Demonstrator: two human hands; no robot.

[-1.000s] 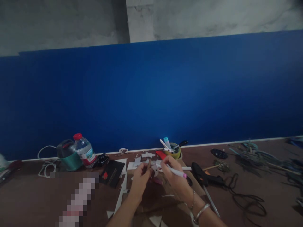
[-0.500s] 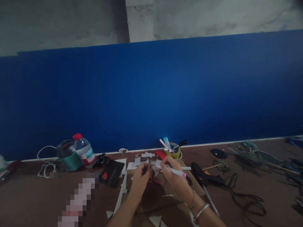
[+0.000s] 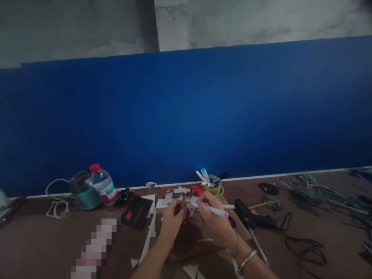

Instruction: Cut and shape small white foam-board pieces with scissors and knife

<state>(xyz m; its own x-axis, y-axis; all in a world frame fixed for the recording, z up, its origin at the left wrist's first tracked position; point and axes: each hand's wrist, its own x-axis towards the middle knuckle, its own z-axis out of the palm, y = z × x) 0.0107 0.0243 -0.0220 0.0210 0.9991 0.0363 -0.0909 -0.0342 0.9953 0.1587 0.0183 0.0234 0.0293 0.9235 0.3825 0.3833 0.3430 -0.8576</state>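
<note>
Left hand (image 3: pixel 173 217): fingers closed, pinching small white piece (image 3: pixel 190 210) (too small to tell what exactly).
Right hand (image 3: pixel 213 212): gripping white marker (image 3: pixel 218 212) like a pen, pink end out toward lower right; far end at the white piece, contact unclear.
White piece: between both hands, above the cardboard (image 3: pixel 242 221).
Bracelets: bangle (image 3: pixel 247 260) plus thin chain, right wrist.
Pen cup (image 3: pixel 215 190): yellow-green, beyond right hand, pens and markers standing in it.
Paper scraps (image 3: pixel 191 270): white, scattered on and around the cardboard.
Glue gun (image 3: pixel 252 217): black, on the desk (image 3: pixel 290 263), right of right hand, black cord looped beside it.
Black card (image 3: pixel 138 213): red mark, left of left hand.
Bottle (image 3: pixel 105 188): clear, red cap, leaning; teal container (image 3: pixel 88 198) just beside.
Backdrop: blue panel (image 3: pixel 186 116) behind desk.
</note>
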